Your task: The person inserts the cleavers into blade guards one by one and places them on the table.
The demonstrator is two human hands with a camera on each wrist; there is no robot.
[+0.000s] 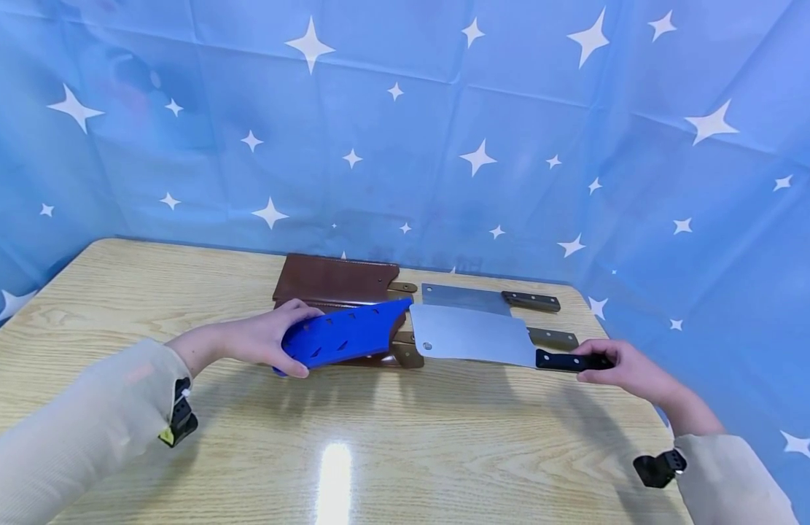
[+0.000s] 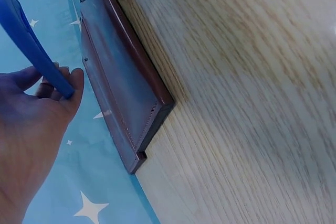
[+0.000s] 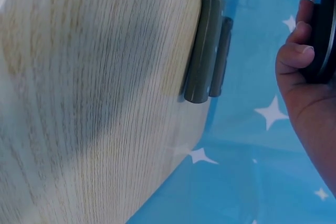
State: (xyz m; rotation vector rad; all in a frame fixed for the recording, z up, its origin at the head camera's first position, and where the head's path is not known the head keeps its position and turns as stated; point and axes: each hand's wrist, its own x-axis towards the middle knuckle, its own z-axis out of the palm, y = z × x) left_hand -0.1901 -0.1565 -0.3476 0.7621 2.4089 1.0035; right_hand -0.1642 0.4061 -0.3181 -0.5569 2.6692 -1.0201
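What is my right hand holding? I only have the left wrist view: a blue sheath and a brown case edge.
Observer: The right hand grips the black handle of a cleaver.
Operator: Where is its blade pointing?
Observer: Toward the open end of the blue sheath, which the left hand holds.
Operator: Any other knives?
Observer: Two more cleavers lie on the table behind it.

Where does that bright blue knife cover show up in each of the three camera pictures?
Head: the blue cover lies mid-picture, gripped by the left hand, its tip meeting the cleaver blade.
Left wrist: top left, only its thin edge shows, pinched between the fingers.
Right wrist: not in it.
Shared landmark: the wooden table.
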